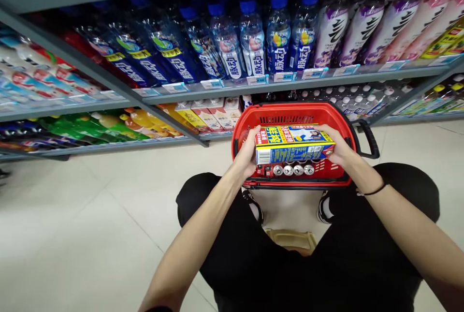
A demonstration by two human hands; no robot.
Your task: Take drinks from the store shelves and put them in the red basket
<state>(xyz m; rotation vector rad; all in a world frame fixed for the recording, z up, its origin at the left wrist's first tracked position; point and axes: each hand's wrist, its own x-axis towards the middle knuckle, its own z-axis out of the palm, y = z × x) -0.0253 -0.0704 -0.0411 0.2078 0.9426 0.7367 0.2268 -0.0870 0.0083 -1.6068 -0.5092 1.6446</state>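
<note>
Carton: we hold a blue and yellow drink carton [294, 144] lying on its side, level, directly over the red basket [346, 121], between its left and right walls and near its front rim.
Left hand: our left hand [249, 153] is clasped on the carton's left end, fingers wrapped over the top edge.
Right hand: our right hand [339, 147] grips the carton's right end; a thin black band [375, 190] sits on that wrist.
Done so far: the basket already carries goods, with a row of silver can tops [293, 170] along its near wall and some small red items beside them at the left.
Left to do: as we judge it, the carton is not yet set down, since both hands carry its weight above the cans; whether it touches them we cannot tell.
Basket place: it stands on the floor [90, 215] just in front of our knees, its black handle [368, 139] folded out to the right.
Floor: pale glossy tiles, bare around the basket.
Room: a shop aisle; the lower shelf [203, 93] edge runs just behind the basket, with blue-capped bottles [252, 41] above it and more cartons [212, 114] under it.
</note>
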